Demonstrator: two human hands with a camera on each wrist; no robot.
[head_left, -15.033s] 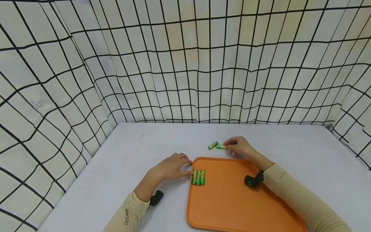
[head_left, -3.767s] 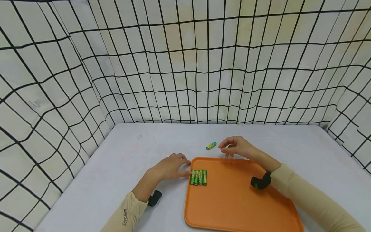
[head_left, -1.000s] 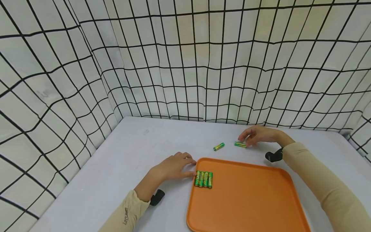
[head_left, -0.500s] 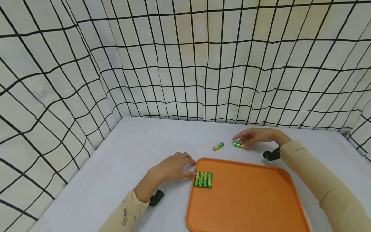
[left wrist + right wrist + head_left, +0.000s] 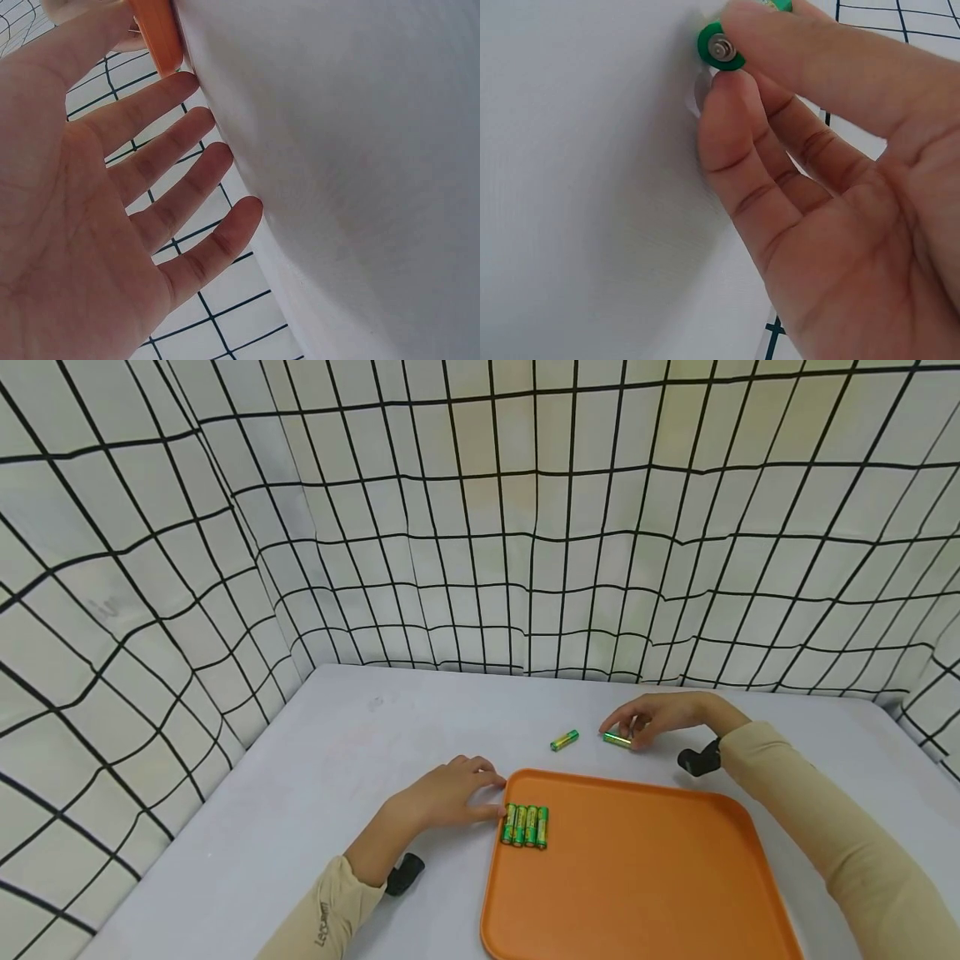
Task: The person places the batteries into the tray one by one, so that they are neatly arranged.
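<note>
My right hand (image 5: 660, 718) pinches a green and gold battery (image 5: 617, 740) low over the white table, behind the tray. In the right wrist view the thumb lies on this battery (image 5: 721, 46), whose metal end faces the camera, while other fingers curl below it. A second loose battery (image 5: 565, 741) lies slantwise to its left. Several matching batteries (image 5: 525, 825) stand side by side in a row at the left edge of an orange tray (image 5: 630, 868). My left hand (image 5: 450, 793) rests beside that edge, thumb and fingertips at the rim, its fingers (image 5: 169, 135) spread and relaxed.
The white table (image 5: 360, 735) extends around the tray on the left, back and right. A black grid net (image 5: 480, 568) over white sheeting rises behind the table and along its sides. Black wrist cameras (image 5: 405, 874) sit below both wrists.
The row in the tray has grown by one battery since the first frame. My right hand has moved right to another battery, and its raised index finger has come down onto it. My left hand stays put.
</note>
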